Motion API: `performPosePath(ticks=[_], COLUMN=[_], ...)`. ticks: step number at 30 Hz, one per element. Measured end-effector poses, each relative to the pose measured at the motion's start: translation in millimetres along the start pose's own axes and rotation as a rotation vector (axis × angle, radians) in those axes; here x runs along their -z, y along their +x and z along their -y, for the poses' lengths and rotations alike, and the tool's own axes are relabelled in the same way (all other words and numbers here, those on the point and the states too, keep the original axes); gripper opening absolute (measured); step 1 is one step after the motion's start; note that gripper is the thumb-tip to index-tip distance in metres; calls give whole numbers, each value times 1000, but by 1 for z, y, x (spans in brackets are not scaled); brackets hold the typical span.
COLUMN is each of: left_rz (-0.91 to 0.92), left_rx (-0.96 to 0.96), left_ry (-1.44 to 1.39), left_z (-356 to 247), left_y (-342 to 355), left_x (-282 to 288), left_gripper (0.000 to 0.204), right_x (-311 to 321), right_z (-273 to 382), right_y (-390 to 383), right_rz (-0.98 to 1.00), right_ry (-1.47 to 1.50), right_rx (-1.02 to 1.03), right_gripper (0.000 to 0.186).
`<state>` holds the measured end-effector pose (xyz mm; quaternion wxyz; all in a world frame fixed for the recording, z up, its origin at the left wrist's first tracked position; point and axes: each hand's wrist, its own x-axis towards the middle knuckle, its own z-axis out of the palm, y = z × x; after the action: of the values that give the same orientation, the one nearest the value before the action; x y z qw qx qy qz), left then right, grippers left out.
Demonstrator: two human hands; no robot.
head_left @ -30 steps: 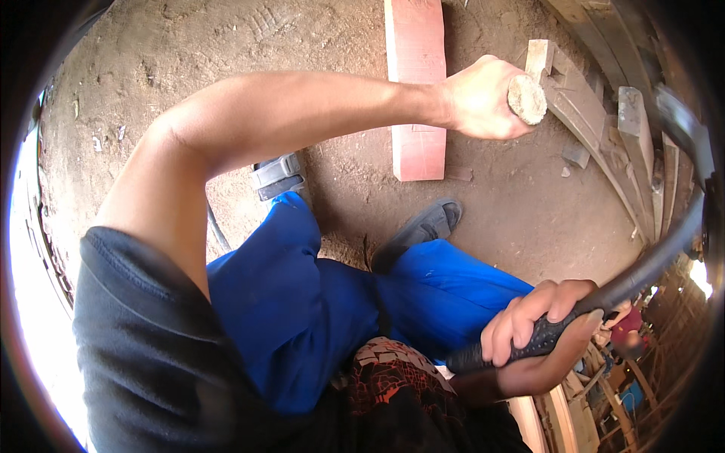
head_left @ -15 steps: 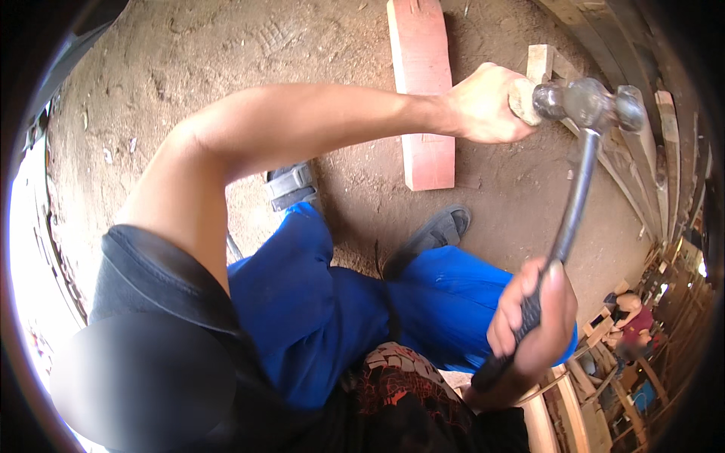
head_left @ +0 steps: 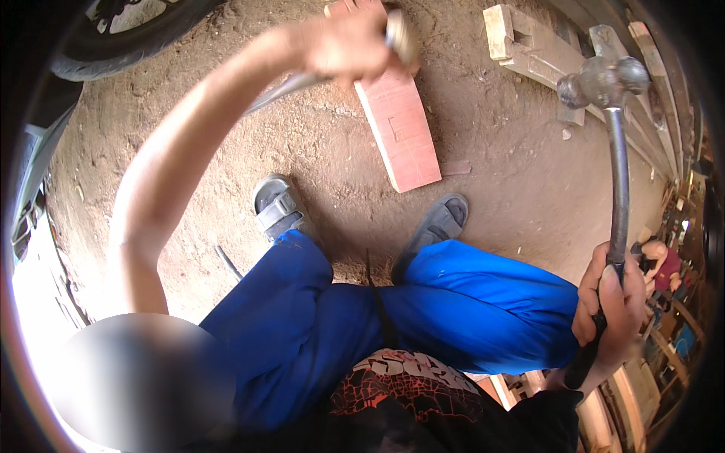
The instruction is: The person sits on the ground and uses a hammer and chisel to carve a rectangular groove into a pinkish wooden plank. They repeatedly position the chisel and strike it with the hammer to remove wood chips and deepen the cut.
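Left hand (blurred) wraps a pale round wooden handle over reddish squared timber; right hand grips a dark-handled steel hammer — apparently positioning, needing steady aim.

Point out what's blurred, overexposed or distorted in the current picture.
Head view: the left hand and the pale tool handle it grips are smeared, the hammer crisper; head view: white glare along the left edge, black corners; head view: a smooth blurred oval at lower left.

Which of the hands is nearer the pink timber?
Left: the left hand appears over the far part of the pink timber, while the right hand is off to its right, gripping a hammer.
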<state>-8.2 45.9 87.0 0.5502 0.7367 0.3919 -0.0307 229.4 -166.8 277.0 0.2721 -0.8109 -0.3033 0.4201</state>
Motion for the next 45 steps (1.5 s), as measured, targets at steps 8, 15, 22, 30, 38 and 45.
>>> performPosePath(ticks=[8, 15, 22, 30, 38, 45], left_rz=[221, 233, 319, -391, -605, -502], left_rx=[26, 114, -105, -172, -514, -550], left_ry=[434, 494, 412, -551, -297, -518], left_z=[72, 80, 65, 9, -22, -19], left_y=[6, 23, 26, 14, 33, 36], left_x=[-113, -143, -125, -63, -53, -70], left_gripper=[94, 95, 57, 21, 33, 32], right_x=[-6, 4, 11, 17, 20, 22], right_z=[3, -2, -4, -6, -8, -13], right_y=[16, 26, 33, 38, 36, 39], right_rz=[-13, 163, 287, 284, 192, 170], right_ry=[-154, -178, -357, -396, -284, -308], right_rx=[-66, -140, -59, -43, -43, -103], right_gripper=[19, 17, 19, 21, 20, 17])
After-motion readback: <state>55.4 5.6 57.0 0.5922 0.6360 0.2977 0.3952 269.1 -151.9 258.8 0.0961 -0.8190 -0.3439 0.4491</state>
